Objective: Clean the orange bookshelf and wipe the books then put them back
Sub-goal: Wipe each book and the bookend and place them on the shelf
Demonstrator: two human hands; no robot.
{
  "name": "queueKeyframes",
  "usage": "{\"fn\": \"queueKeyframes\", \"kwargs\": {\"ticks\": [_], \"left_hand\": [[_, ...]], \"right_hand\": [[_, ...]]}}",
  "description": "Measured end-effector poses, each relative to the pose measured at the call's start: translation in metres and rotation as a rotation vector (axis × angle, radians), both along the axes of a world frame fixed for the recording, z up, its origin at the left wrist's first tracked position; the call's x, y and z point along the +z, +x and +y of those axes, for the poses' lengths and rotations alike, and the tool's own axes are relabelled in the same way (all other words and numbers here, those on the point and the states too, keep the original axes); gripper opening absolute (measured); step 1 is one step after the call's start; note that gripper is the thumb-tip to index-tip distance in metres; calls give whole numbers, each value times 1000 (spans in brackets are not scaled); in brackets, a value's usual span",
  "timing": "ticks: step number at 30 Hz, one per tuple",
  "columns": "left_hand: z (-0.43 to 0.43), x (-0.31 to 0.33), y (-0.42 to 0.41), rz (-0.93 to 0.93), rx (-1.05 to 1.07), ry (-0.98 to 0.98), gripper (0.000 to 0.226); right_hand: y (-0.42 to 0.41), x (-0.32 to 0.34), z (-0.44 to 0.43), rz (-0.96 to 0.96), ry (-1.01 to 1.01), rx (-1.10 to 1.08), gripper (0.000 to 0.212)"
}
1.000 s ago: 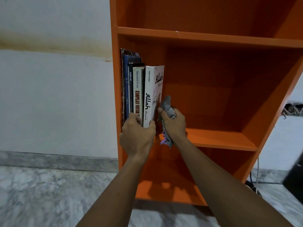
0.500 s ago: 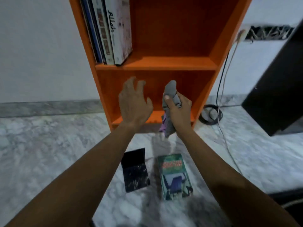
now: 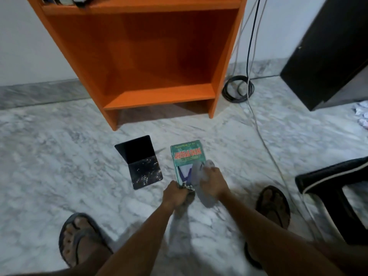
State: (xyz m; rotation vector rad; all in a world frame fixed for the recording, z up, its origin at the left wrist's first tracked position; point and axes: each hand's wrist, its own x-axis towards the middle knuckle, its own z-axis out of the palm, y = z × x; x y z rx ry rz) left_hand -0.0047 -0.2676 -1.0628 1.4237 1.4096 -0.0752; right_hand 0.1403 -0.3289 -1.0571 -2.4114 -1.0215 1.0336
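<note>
Left hand [image 3: 175, 194]: fingers curled round the near corner of the green book [image 3: 186, 156], gripping it.
Right hand [image 3: 214, 184]: fingers bunched round a grey cloth [image 3: 206, 199] that drapes onto the book's lower cover.
Green book: on the marble floor [image 3: 59, 156] before the orange bookshelf [image 3: 159, 95], just beside a half-open black book [image 3: 142, 162].
Handling: probably a light, bendy paperback. Gripping near the spine should keep the cover from folding.
Hard to see: blur hides the fingertips, and the shelved books [image 3: 59, 0] are cut off at the top.

Home rm: marble floor [image 3: 49, 156], orange bookshelf [image 3: 159, 96], black cable [image 3: 248, 56], sandals [image 3: 83, 242].
</note>
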Motion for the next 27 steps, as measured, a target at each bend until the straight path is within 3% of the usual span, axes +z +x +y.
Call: {"fn": "queueKeyframes", "kwargs": {"ticks": [3,6,9,13,18,24,27], "left_hand": [[12,-36,4,-66,105,-69,50],[21,-45,10,-107,181,-83,43],[21,-17,19,-179,243,-88,23],[21,10,27,-394,312,-297,24],[33,34,15,-631,253,-383,59],[44,91,-14,-682,115,-336,66],[43,123,-26,-672,-4,-312,66]], "right_hand": [[-8,-13,-10,-204,-82,257,72],[-12,-13,-5,-285,0,242,61],[-6,-10,-4,-248,32,179,57],[5,-13,-5,-170,50,110,41],[7,-22,-6,-127,315,176,59],[-21,30,32,-92,637,209,56],[-34,62,58,-125,773,93,54]]}}
